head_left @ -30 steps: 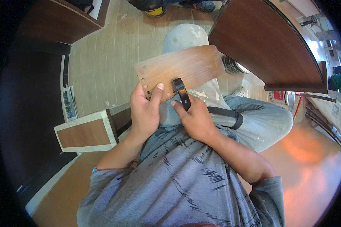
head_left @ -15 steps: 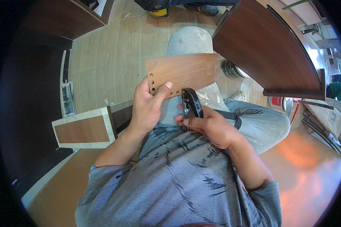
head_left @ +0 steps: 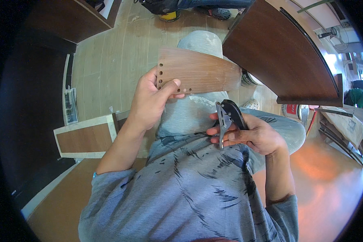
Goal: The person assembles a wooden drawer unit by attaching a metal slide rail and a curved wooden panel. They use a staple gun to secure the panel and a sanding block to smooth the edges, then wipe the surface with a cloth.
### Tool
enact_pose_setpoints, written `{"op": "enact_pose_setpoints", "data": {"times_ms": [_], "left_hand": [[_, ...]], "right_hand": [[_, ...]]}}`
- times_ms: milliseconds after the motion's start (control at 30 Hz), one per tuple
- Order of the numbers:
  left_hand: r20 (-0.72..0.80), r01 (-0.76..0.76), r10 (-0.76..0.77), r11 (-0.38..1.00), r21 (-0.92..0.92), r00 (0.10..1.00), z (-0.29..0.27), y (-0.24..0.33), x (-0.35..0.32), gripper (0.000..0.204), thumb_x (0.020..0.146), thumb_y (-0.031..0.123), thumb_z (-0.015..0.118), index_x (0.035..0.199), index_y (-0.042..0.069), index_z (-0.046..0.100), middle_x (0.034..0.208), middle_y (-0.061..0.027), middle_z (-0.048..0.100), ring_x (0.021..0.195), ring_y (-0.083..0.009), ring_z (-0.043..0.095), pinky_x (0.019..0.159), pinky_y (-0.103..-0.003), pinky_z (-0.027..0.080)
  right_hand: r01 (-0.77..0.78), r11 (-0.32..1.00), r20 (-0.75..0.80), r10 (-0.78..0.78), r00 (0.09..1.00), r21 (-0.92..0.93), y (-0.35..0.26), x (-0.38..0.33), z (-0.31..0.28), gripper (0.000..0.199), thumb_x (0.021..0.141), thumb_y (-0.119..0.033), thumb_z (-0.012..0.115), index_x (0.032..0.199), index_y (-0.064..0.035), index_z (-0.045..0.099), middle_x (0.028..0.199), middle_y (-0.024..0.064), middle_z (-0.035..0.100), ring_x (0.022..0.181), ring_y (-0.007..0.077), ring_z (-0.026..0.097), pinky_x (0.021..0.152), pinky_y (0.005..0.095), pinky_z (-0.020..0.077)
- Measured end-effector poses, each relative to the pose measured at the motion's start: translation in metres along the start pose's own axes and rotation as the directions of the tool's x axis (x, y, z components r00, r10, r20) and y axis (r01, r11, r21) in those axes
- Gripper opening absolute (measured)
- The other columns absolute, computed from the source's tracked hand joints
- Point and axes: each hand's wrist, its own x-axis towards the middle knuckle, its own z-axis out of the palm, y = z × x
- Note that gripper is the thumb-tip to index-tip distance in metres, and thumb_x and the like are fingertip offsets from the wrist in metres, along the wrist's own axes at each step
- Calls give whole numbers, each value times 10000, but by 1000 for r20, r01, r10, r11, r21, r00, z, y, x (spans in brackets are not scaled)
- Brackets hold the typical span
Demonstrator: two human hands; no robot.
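Lifted higher than before, brown wood board with holes, pinched in left hand, right hand gripping black knife, hands apart

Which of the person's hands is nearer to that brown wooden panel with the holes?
The left. The left hand grips the wooden panel at its holed end, thumb over its face. The right hand is apart, lower, holding a black folding knife.
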Motion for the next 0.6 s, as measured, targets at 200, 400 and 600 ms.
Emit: {"op": "enact_pose_setpoints", "data": {"times_ms": [200, 400, 600], "left_hand": [[52, -9, 9, 1000, 5, 999, 8, 19, -8, 414, 1004, 18, 613, 1397, -56, 510, 1196, -161, 691, 991, -199, 733, 870, -326, 638], [87, -115, 108, 991, 71, 990, 18, 30, -12, 531, 999, 16, 638, 1474, -70, 418, 1236, -187, 668, 1056, -218, 720, 882, -337, 637], [112, -124, 114, 988, 90, 987, 29, 33, -15, 600, 990, 2, 646, 1518, -66, 368, 1227, -191, 671, 1075, -225, 713, 888, -332, 625]], "right_hand": [[6, 1000, 7, -5, 1000, -14, 1, -15, -16, 540, 966, -92, 694, 1467, 49, 548, 1308, 192, 708, 1150, 240, 708, 933, 345, 596], [87, 994, 65, -82, 994, -65, 10, -20, -28, 530, 972, -156, 731, 1431, 57, 577, 1277, 191, 729, 1137, 257, 723, 878, 326, 612], [161, 978, 168, -183, 969, 134, 39, -23, -47, 519, 889, -192, 840, 1292, 74, 652, 1161, 232, 759, 994, 288, 774, 705, 312, 627]]}}
